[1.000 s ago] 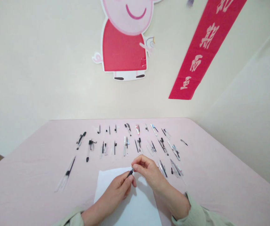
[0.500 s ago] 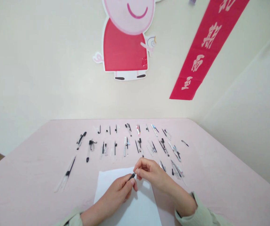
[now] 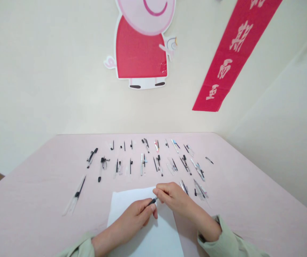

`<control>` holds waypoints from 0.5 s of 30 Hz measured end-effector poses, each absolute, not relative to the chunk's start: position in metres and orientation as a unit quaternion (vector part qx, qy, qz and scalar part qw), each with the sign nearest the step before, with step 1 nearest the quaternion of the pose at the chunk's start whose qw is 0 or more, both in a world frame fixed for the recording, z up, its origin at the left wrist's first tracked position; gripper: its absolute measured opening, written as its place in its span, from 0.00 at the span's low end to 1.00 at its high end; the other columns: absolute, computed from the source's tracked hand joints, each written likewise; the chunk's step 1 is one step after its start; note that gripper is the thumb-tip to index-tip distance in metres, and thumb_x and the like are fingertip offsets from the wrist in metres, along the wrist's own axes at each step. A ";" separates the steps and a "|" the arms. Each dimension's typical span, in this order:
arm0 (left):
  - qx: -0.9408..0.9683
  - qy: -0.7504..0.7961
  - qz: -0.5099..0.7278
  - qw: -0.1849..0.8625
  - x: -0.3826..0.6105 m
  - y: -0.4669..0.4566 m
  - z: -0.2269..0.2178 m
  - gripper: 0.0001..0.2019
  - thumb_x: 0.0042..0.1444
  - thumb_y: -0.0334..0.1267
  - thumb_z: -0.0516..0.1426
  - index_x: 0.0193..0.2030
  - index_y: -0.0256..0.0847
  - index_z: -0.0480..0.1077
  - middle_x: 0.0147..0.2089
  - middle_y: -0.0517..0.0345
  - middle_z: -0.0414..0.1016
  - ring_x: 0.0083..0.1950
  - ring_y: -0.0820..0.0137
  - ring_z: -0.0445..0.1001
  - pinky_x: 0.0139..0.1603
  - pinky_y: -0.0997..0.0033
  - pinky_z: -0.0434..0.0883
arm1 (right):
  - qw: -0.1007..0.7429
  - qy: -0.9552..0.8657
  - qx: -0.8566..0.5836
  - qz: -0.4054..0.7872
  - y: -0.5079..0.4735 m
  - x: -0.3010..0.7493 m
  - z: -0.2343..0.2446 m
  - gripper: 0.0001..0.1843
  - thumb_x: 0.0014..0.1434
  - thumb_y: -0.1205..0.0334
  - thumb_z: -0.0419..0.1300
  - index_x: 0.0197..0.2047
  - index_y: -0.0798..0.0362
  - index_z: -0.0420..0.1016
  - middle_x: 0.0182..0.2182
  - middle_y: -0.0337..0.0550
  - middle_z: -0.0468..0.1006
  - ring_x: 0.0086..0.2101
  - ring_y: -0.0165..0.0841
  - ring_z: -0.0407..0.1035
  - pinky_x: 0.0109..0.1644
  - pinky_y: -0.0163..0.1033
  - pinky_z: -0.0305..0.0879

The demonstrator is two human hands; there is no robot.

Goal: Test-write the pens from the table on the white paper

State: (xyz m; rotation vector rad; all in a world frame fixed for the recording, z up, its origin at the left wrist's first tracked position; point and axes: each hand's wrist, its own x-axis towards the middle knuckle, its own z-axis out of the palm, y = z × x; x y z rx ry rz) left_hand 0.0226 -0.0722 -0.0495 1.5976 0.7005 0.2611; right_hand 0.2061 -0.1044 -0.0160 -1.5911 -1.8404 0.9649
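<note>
On the pink counter (image 3: 35, 200) lies white paper (image 3: 165, 237); above it are the left hand (image 3: 134, 217) and right hand (image 3: 175, 197). Pen parts (image 3: 131, 167) lie beyond in separate groups, probably against mixing. The dark pen (image 3: 152, 202) tilts between the hands: left fingers (image 3: 148, 211) pinch its body, seemingly for steadiness; right fingers (image 3: 160, 193) pinch at its pale end.

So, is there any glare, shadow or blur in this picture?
In the head view, light is soft, with small glints on the shiny red-and-pink pig cutout; faint shadows lie on the flat white paper sheet beside the bare left hand; the small black and clear plastic pen parts lose fine detail.
</note>
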 end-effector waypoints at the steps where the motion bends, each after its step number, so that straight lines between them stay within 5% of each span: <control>1: 0.701 0.306 0.113 0.634 0.023 -0.072 -0.050 0.18 0.62 0.50 0.46 0.31 0.40 0.67 0.18 0.70 0.52 0.20 0.74 0.51 0.24 0.75 0.52 | 0.255 -0.680 -0.591 0.351 -0.105 0.206 -0.016 0.20 0.65 0.55 0.50 0.22 0.52 0.57 0.19 0.32 0.59 0.23 0.27 0.56 0.29 0.32 0.48; 5: 0.705 0.303 0.111 0.632 0.022 -0.072 -0.050 0.18 0.63 0.49 0.45 0.32 0.41 0.67 0.18 0.70 0.52 0.20 0.74 0.51 0.24 0.75 0.52 | 0.270 -0.691 -0.563 0.364 -0.106 0.207 -0.014 0.13 0.63 0.59 0.53 0.27 0.52 0.60 0.24 0.32 0.63 0.26 0.27 0.58 0.30 0.31 0.50; 10: 0.709 0.305 0.110 0.627 0.023 -0.072 -0.048 0.17 0.63 0.47 0.45 0.31 0.40 0.67 0.19 0.70 0.53 0.21 0.73 0.52 0.25 0.75 0.53 | 0.235 -0.681 -0.592 0.361 -0.106 0.207 -0.015 0.21 0.66 0.56 0.48 0.22 0.53 0.59 0.19 0.33 0.61 0.24 0.27 0.58 0.29 0.32 0.50; 15: 0.713 0.304 0.107 0.623 0.023 -0.072 -0.047 0.17 0.63 0.47 0.45 0.32 0.41 0.68 0.19 0.69 0.53 0.21 0.73 0.52 0.25 0.75 0.54 | 0.270 -0.690 -0.559 0.371 -0.106 0.207 -0.015 0.13 0.63 0.59 0.53 0.27 0.52 0.60 0.23 0.31 0.61 0.26 0.26 0.57 0.29 0.31 0.49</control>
